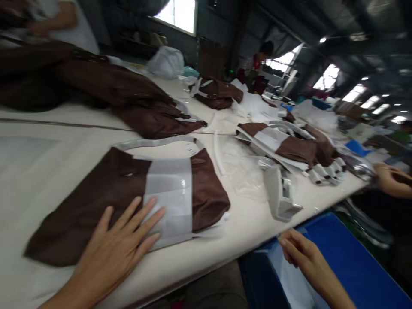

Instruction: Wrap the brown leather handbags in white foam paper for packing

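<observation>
My left hand [120,249] lies with fingers spread on a brown handbag [109,189] that rests flat on the table. A white paper wrap [170,189] goes around the middle of the bag, and some of my fingertips are on it. The bag's strap [154,141], covered in pale wrapping, arches at its top. Beyond the table edge, my right hand [299,253] has its fingers curled together. From its fingertips a translucent plastic bag [286,274] seems to hang down against a blue bin [347,257]; the pinch itself is blurred.
A tape dispenser [280,193] stands near the table edge beside clear plastic bags [244,171]. More brown bags [283,143] and a pile of brown bags [128,90] lie farther back. White rolls [325,171] sit at right. Another person's hand [391,180] shows at far right.
</observation>
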`<state>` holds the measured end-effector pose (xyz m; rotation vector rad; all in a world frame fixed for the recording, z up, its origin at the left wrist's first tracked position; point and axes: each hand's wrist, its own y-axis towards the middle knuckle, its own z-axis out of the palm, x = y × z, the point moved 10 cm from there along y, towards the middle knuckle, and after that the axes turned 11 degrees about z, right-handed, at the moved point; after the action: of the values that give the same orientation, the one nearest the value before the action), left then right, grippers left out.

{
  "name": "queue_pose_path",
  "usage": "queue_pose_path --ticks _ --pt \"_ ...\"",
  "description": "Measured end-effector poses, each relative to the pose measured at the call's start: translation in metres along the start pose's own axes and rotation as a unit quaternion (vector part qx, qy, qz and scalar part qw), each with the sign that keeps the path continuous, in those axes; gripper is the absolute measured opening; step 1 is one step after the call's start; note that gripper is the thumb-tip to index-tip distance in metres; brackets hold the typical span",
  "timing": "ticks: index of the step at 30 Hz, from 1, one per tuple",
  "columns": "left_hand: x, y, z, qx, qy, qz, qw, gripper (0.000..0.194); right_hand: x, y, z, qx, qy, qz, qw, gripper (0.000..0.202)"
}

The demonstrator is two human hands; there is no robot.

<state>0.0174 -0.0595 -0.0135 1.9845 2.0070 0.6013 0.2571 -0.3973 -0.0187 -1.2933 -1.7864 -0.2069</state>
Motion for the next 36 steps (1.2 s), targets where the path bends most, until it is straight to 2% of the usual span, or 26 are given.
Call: queue_pose_path --ticks 1,3,5,8,10,14,17,21,25,27,28,30,33,36 --pt "-0.006 0.003 -0.003 0.014 0.021 0.008 1.0 0.048 0.02 -0.007 0.016 0.068 -0.069 -0.033 0.995 0.045" --pt "-0.008 0.005 -0.005 0.034 0.039 -0.005 0.999 0.046 0.065 -0.024 0.05 0.198 -0.185 -0.107 0.957 0.041" --pt "-0.006 0.005 -0.007 0.04 0.032 -0.03 0.998 0.045 0.118 -0.041 0.087 0.295 -0.261 -0.2 0.897 0.034" --pt "-0.006 0.004 -0.011 0.029 0.015 -0.052 0.998 0.044 0.196 -0.058 0.148 0.387 -0.327 -0.357 0.784 0.027" --pt "-0.007 0.003 -0.012 0.022 0.009 -0.051 0.998 0.044 0.234 -0.05 0.188 0.388 -0.388 -0.43 0.717 0.021" --pt "-0.006 0.001 -0.011 0.017 -0.002 -0.058 0.998 0.044 0.281 -0.001 0.253 0.306 -0.536 -0.463 0.636 0.016" --pt "-0.005 0.0 -0.012 0.016 -0.007 -0.056 0.998 0.043 0.302 0.016 0.281 0.275 -0.587 -0.483 0.589 0.019" --pt "-0.004 -0.001 -0.014 0.005 -0.023 -0.061 0.998 0.041 0.309 0.017 0.299 0.272 -0.624 -0.488 0.547 0.021" --pt "-0.003 -0.003 -0.01 0.005 -0.042 -0.077 0.996 0.043 0.312 0.016 0.306 0.276 -0.629 -0.49 0.537 0.02" --pt "-0.002 -0.004 -0.008 0.005 -0.048 -0.086 0.995 0.045 0.315 0.021 0.304 0.291 -0.612 -0.484 0.554 0.014" --pt "-0.002 -0.005 -0.008 0.005 -0.049 -0.089 0.995 0.046 0.317 0.025 0.301 0.306 -0.593 -0.476 0.573 0.011" --pt "-0.002 -0.005 -0.008 0.003 -0.052 -0.094 0.994 0.046 0.319 0.034 0.291 0.358 -0.526 -0.437 0.636 0.009" --pt "-0.003 -0.003 -0.009 -0.004 -0.055 -0.092 0.994 0.046 0.311 0.042 0.268 0.48 -0.347 -0.313 0.742 0.014" --pt "-0.004 -0.002 -0.013 -0.021 -0.054 -0.089 0.994 0.046 0.292 0.042 0.244 0.546 -0.146 -0.204 0.799 0.023"
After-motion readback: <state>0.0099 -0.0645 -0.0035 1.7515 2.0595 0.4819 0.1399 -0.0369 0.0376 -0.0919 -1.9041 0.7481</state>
